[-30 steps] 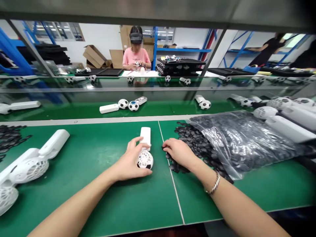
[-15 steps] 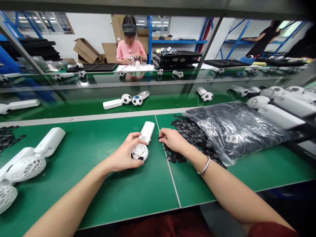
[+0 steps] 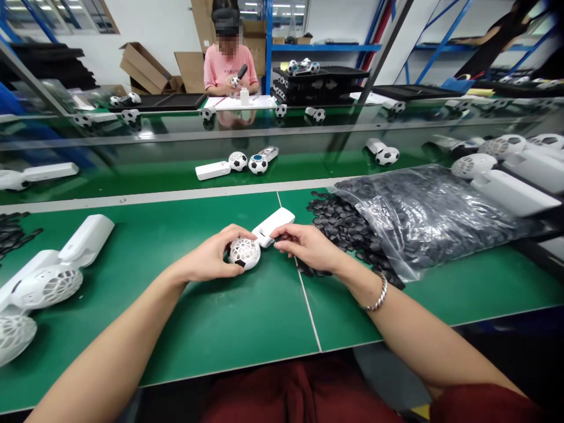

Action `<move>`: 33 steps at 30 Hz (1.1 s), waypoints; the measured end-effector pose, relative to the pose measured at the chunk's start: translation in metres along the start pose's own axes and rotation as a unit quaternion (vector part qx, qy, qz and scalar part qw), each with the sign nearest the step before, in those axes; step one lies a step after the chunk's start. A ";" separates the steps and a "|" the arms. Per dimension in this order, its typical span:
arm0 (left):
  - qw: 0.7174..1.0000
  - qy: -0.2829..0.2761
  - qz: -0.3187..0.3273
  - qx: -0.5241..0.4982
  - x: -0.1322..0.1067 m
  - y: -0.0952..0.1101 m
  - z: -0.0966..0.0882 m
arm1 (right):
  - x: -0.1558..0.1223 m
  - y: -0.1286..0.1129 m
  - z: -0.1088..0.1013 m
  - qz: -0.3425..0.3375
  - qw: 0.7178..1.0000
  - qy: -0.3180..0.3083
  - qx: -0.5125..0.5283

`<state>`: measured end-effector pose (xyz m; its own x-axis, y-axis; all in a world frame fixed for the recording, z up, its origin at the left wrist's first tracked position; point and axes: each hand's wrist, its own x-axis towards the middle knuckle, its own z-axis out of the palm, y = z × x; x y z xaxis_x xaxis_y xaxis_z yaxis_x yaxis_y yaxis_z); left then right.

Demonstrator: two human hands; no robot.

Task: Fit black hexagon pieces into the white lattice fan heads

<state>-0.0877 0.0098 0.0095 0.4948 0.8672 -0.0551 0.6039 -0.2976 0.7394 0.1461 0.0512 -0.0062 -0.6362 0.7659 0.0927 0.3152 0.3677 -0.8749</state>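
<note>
My left hand (image 3: 215,255) is closed around the round, slotted head of a white handheld fan (image 3: 245,254) patterned like a football. Its white handle (image 3: 277,223) points away to the upper right on the green worktop. Close beside the handle, the fingers of my right hand (image 3: 304,244) pinch a small black piece (image 3: 277,239), mostly hidden by the fingertips. Right of that hand lies a heap of flat black pieces (image 3: 337,223), spilling from a clear plastic bag (image 3: 432,217).
More white fans (image 3: 48,285) lie at the left, and others (image 3: 511,194) are stacked at the right. Past a pale strip, a green conveyor (image 3: 167,170) carries several fans. Across it a person in a pink shirt (image 3: 230,64) handles a fan.
My right hand has moved left from the edge of the black heap to the fan, with the black piece. The fan's handle has swung to the right; my left hand still holds its head.
</note>
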 end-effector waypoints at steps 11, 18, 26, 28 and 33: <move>0.999 0.032 -0.021 0.035 -0.001 0.009 0.009 | -0.002 -0.003 0.011 -0.127 0.988 0.038 -0.084; 0.998 0.046 -0.025 0.035 0.000 0.010 0.012 | -0.002 -0.004 0.016 -0.100 0.993 0.014 -0.054; 0.998 0.050 -0.015 0.036 -0.001 0.011 0.013 | -0.003 -0.007 0.015 -0.089 0.992 0.022 -0.090; 0.998 0.052 -0.019 0.036 -0.001 0.011 0.013 | -0.003 -0.007 0.015 -0.053 0.997 0.016 -0.052; 0.996 0.078 -0.029 0.038 0.000 0.011 0.018 | -0.003 -0.007 0.019 -0.068 0.997 0.031 -0.028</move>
<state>-0.0701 -0.0008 0.0053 0.3583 0.9335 0.0123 0.6775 -0.2691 0.6845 0.1326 0.0361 -0.0091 -0.6316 0.7377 0.2387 0.2688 0.4971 -0.8250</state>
